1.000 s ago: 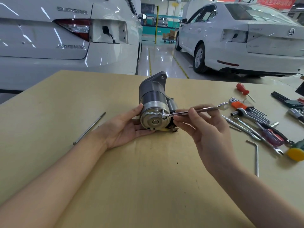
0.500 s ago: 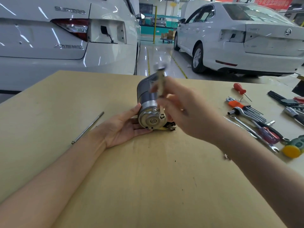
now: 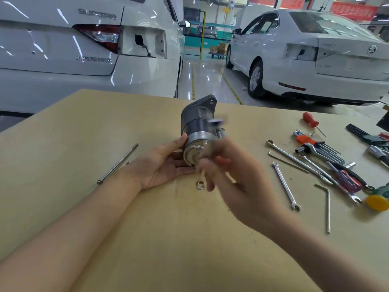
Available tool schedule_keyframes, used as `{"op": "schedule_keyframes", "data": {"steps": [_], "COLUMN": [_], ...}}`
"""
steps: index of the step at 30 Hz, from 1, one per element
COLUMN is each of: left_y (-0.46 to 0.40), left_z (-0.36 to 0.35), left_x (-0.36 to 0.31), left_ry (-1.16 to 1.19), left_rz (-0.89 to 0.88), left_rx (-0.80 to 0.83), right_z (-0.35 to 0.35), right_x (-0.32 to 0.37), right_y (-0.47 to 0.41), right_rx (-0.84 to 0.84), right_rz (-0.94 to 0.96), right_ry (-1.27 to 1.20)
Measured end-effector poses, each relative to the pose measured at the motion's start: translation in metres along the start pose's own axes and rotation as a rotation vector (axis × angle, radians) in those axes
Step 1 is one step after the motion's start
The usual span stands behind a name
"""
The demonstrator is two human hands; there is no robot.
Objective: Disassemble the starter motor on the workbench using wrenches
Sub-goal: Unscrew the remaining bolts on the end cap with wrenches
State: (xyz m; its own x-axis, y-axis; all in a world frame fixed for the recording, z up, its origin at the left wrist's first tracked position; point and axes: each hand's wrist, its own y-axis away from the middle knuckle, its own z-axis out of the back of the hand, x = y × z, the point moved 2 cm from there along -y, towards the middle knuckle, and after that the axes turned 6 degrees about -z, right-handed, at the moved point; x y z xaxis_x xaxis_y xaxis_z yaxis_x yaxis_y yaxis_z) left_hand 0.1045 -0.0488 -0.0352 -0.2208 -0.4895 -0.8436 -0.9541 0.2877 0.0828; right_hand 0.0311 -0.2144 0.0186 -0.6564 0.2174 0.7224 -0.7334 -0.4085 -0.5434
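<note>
- Starter motor lies on its side mid-workbench, silver end cap toward camera.
- L hand cups motor's left side, palm up, fingers straight, thumb on the casing.
- R hand blurred, in front of motor's right side; fingers curled round a small wrench, ring end pointing down.
- Long rod left of L hand.
- Spare wrenches, hex keys, screwdrivers at right.

tabletop: matt, pale wood-look board
starter motor: shiny metal end cap, dull grey body
rod, at 9 o'clock: smooth bright metal
cars: glossy white paint
</note>
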Motion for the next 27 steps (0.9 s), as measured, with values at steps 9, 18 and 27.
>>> {"op": "schedule_keyframes", "data": {"steps": [9,18,27], "left_y": [-0.005,-0.006,-0.006], "left_z": [0.007,0.009,0.009], "left_x": [0.004,0.004,0.004], "left_ry": [-0.001,-0.004,0.005], "left_rz": [-0.018,-0.023,-0.003], "left_rx": [0.005,0.026,0.068], "right_z": [0.016,0.015,0.02], "right_x": [-0.035,-0.034,-0.032], "right_y": [0.008,0.007,0.007], "right_rx": [-0.446,-0.461,-0.452], "right_rz": [-0.584,-0.585,-0.441], "right_ry": [-1.028,-1.042,-0.777]}}
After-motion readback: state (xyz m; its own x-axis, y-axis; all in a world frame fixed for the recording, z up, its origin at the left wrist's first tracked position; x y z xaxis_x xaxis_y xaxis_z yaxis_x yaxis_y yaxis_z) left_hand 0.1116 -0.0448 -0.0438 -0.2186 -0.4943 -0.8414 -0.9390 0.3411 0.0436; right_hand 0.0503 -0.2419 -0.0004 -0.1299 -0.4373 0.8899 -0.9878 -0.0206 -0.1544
